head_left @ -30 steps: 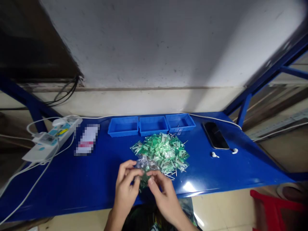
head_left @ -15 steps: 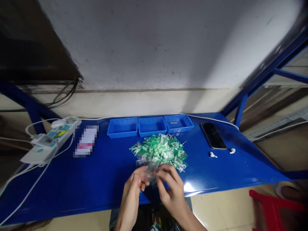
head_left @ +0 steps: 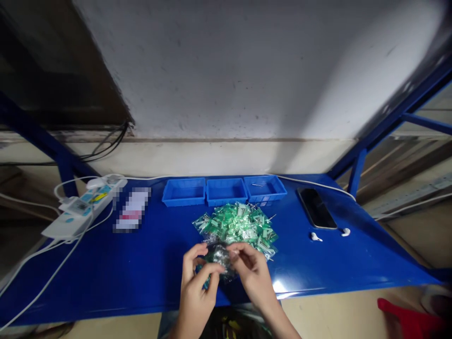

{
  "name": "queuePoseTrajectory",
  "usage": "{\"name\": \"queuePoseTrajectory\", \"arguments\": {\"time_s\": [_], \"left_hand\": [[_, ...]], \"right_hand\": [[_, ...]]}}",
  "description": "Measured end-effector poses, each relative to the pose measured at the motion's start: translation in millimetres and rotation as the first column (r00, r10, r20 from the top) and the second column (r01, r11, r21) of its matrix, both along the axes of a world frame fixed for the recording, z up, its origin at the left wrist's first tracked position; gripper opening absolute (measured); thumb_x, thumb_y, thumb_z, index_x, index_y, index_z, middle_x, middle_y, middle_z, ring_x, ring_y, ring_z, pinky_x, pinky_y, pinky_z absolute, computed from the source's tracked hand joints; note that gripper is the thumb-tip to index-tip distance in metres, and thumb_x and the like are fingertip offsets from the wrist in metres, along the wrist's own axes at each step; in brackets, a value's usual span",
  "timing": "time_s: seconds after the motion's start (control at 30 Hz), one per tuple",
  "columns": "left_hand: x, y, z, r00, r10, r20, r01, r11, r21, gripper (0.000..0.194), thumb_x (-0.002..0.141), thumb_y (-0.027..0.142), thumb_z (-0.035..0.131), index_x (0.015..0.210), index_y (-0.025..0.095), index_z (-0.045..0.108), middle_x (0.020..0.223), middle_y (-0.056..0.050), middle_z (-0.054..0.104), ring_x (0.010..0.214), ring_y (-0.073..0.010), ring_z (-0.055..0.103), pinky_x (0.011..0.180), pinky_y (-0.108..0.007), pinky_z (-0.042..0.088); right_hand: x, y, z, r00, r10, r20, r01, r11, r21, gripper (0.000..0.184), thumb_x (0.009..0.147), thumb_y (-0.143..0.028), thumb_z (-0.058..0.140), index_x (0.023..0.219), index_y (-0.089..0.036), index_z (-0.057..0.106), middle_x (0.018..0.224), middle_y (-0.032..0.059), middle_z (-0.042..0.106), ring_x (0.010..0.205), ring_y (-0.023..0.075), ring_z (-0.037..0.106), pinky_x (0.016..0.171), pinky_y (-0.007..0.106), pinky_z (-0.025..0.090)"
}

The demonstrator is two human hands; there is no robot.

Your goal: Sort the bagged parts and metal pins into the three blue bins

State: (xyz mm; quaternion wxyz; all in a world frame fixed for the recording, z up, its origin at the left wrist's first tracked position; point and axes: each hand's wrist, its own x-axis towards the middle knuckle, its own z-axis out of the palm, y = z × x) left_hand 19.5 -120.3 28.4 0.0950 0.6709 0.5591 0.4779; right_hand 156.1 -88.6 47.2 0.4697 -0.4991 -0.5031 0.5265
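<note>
A clear, crinkled plastic bag point(head_left: 219, 255) is stretched between my two hands at the near side of the table; what it contains, if anything, I cannot make out. My left hand point(head_left: 197, 285) grips its left side with thumb and fingers. On the other side my right hand point(head_left: 254, 275) pinches it, fingers bent. Just beyond my fingers lies a heap of small clear-and-green packets point(head_left: 238, 223) with thin pale and metallic pieces showing in them. Part of the heap's near edge is hidden behind the bag and my hands.
Three blue trays point(head_left: 226, 190) line up behind the heap; the right one holds thin metal pieces. A black phone point(head_left: 317, 208) and two white earbuds point(head_left: 316, 237) lie on the right. A white power strip point(head_left: 83, 209) with cables and a pixelated item point(head_left: 132, 209) occupy the left.
My left hand has turned, its back now toward me, with thumb and fingers on the bag. The bag is spread wider between my hands. The whole view has shifted slightly.
</note>
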Motion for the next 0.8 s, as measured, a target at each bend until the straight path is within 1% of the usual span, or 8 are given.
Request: {"name": "queuePoseTrajectory", "arguments": {"time_s": [0.07, 0.13, 0.27, 0.37, 0.43, 0.57, 0.7, 0.8], "left_hand": [[0, -2, -4.0, 1.000, 0.013, -0.023, -0.014, 0.999, -0.045, 0.018, 0.083, 0.017, 0.053, 0.090, 0.024, 0.068, 0.117, -0.009, 0.046, 0.100, -0.0194, 0.054, 0.079, -0.029, 0.051], [-5, -4, -10.3, 0.997, 0.011, -0.080, -0.021, 0.991, -0.129, 0.025, 0.085, 0.021, 0.052, 0.107, 0.025, 0.063, 0.119, -0.010, 0.046, 0.104, -0.0209, 0.053, 0.083, -0.033, 0.050], [-21, -8, -26.3, 0.945, 0.059, -0.323, -0.163, 0.937, -0.308, 0.039, 0.083, 0.037, 0.053, 0.121, 0.028, 0.054, 0.125, -0.011, 0.049, 0.116, -0.0311, 0.045, 0.086, -0.049, 0.045], [-29, -11, -33.5, 0.883, 0.144, -0.447, -0.311, 0.892, -0.327, 0.040, 0.082, 0.043, 0.053, 0.118, 0.026, 0.056, 0.131, -0.013, 0.046, 0.125, -0.0371, 0.034, 0.087, -0.058, 0.038], [-31, -11, -34.1, 0.867, 0.177, -0.466, -0.350, 0.882, -0.317, 0.033, 0.081, 0.042, 0.054, 0.109, 0.026, 0.059, 0.129, -0.012, 0.049, 0.126, -0.0374, 0.033, 0.089, -0.060, 0.034], [-38, -7, -30.3, 0.937, 0.170, -0.305, -0.279, 0.891, -0.358, 0.027, 0.079, 0.041, 0.055, 0.100, 0.024, 0.056, 0.101, -0.009, 0.061, 0.099, -0.0296, 0.054, 0.075, -0.044, 0.047], [-41, 1, -21.9, 0.986, 0.162, -0.038, -0.166, 0.951, -0.262, 0.012, 0.086, 0.031, 0.048, 0.084, 0.020, 0.052, 0.081, -0.004, 0.055, 0.063, -0.0139, 0.053, 0.056, -0.024, 0.046], [-34, 6, -11.4, 0.995, 0.100, 0.015, -0.097, 0.988, -0.123, 0.010, 0.085, 0.020, 0.049, 0.077, 0.020, 0.055, 0.090, -0.006, 0.052, 0.074, -0.0142, 0.056, 0.064, -0.024, 0.049]], "right_hand": [[10, 12, 15.0, 0.989, -0.102, 0.107, 0.081, 0.979, 0.189, 0.017, 0.083, -0.032, 0.055, 0.084, -0.017, 0.064, 0.068, 0.0012, 0.058, 0.060, 0.0121, 0.053, 0.053, 0.023, 0.043], [22, 26, 37.3, 0.923, -0.354, 0.152, 0.247, 0.847, 0.471, 0.010, 0.084, -0.024, 0.054, 0.086, -0.018, 0.063, 0.073, 0.0018, 0.059, 0.064, 0.0128, 0.055, 0.056, 0.026, 0.046], [42, 57, 82.3, 0.604, -0.776, -0.181, 0.558, 0.249, 0.792, 0.016, 0.082, -0.018, 0.054, 0.097, -0.022, 0.057, 0.089, 0.0051, 0.055, 0.077, 0.0171, 0.059, 0.063, 0.035, 0.052], [47, 77, 90.0, 0.492, -0.809, -0.322, 0.571, 0.021, 0.821, 0.019, 0.083, -0.016, 0.053, 0.100, -0.023, 0.055, 0.092, 0.0059, 0.051, 0.082, 0.0184, 0.059, 0.067, 0.039, 0.053], [47, 87, 78.7, 0.576, -0.803, -0.150, 0.426, 0.139, 0.894, 0.017, 0.082, -0.015, 0.053, 0.097, -0.023, 0.055, 0.093, 0.0059, 0.052, 0.089, 0.0198, 0.058, 0.076, 0.041, 0.051], [45, 86, 37.9, 0.707, -0.543, 0.454, 0.009, 0.648, 0.762, 0.019, 0.083, -0.021, 0.049, 0.099, -0.021, 0.060, 0.113, 0.0099, 0.051, 0.116, 0.0259, 0.044, 0.091, 0.046, 0.043], [38, 46, 8.3, 0.760, -0.436, 0.482, 0.138, 0.833, 0.536, 0.021, 0.083, -0.032, 0.053, 0.098, -0.021, 0.062, 0.115, 0.0109, 0.051, 0.111, 0.0265, 0.046, 0.091, 0.045, 0.041], [23, 6, 0.4, 0.939, -0.159, 0.306, 0.107, 0.978, 0.179, 0.025, 0.085, -0.039, 0.052, 0.099, -0.021, 0.061, 0.097, 0.0078, 0.060, 0.090, 0.0216, 0.057, 0.078, 0.036, 0.046]]}}
